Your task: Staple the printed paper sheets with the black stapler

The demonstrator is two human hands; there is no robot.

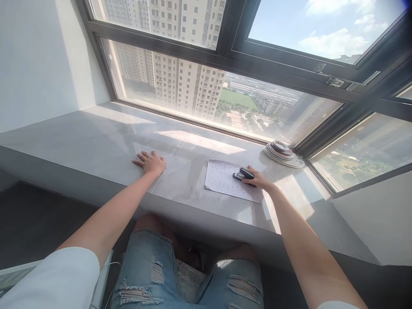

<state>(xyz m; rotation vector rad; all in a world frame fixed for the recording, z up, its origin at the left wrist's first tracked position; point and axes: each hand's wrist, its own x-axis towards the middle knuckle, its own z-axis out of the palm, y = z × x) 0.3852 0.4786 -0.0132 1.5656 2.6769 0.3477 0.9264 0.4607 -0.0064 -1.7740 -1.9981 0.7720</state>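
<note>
A stapler (pixel 245 172) is clamped over paper (pixel 222 178) by the right hand (pixel 258 177); the left hand (pixel 151 164), fingers apart, is laid flat, apparently for support.

Paper (pixel 222 181) on ledge (pixel 183 189), stapler (pixel 246 173) over paper, round stack (pixel 279 153) behind right, window (pixel 229 62) behind

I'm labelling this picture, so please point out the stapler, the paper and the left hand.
Stapler (pixel 246 173), head view: on its black upper arm.
Paper (pixel 222 178), head view: on its written face, left of the stapler.
Left hand (pixel 151 163), head view: on the back of the hand.
</note>
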